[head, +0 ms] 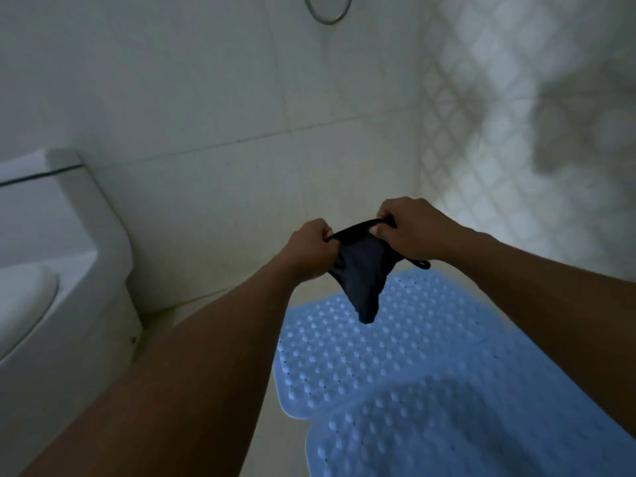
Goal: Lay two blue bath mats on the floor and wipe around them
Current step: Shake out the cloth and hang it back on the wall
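Two bumpy blue bath mats lie flat on the floor. The far mat (347,342) reaches toward the wall, and the near mat (447,428) overlaps its front edge. Above them I hold a dark cloth (361,273) stretched between both hands. My left hand (311,244) pinches its left edge and my right hand (409,228) grips its right edge, with a thin loop hanging off to the right. The cloth's lower tip dangles above the far mat without touching it.
A white toilet (51,270) stands at the left against the tiled wall (241,115). A patterned glass panel (516,132) closes the right side. A strip of pale floor (206,315) runs between toilet and mats. A metal ring (328,10) hangs on the wall.
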Available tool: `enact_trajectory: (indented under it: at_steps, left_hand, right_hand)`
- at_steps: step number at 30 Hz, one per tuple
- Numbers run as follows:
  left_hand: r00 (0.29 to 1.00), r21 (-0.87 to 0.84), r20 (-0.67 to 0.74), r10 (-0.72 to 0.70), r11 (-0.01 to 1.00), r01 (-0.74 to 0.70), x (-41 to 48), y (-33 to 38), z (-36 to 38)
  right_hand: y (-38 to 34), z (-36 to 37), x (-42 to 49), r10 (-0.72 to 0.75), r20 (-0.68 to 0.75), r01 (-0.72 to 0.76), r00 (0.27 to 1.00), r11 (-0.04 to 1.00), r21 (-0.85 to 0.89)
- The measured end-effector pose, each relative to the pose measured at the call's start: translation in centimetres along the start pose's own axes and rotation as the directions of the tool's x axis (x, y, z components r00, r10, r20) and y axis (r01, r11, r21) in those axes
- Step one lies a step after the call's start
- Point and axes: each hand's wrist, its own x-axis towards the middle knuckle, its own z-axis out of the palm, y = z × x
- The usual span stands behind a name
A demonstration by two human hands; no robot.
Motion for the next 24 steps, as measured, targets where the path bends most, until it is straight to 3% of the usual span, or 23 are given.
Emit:
enact_trajectory:
  at_steps: [5, 11, 14, 18, 21, 24]
  left_hand:
    - [0.998, -0.097, -0.045, 0.033, 0.995, -0.037, 0.4, 1.6, -0.9]
    - [0.997, -0.092, -0.052, 0.063, 0.993, -0.067, 0.8, 2.7, -2.1]
    - [0.997, -0.084, -0.046, 0.064, 0.994, -0.068, 0.9, 2.8, -3.1]
    - [0.998, -0.088, -0.032, 0.056, 0.994, -0.058, 0.8, 3.1, -4.6]
    - [0.990, -0.114, 0.137, -0.010, 0.993, 0.026, 0.5, 3.3, -5.1]
    - [0.914, -0.113, 0.397, -0.079, 0.984, 0.134, 0.3, 3.5, -4.3]
  right_hand:
    - [0.2, -1.7, -0.1, 0.028, -0.046, -0.028, 0.999, 1.000, 0.005]
    - [0.6, -2.4, -0.5, 0.111, -0.078, -0.088, 0.991, 0.962, 0.257]
    - [0.6, -2.6, -0.4, 0.128, -0.074, -0.101, 0.989, 0.950, 0.297]
    - [0.1, -4.2, -0.8, 0.112, 0.093, -0.136, 0.989, 0.939, 0.315]
    - [-0.3, -5.6, -0.9, 0.057, 0.208, -0.127, 0.976, 0.932, 0.339]
    - [-1.1, -6.9, -0.8, -0.005, 0.258, -0.092, 0.966, 0.927, 0.364]
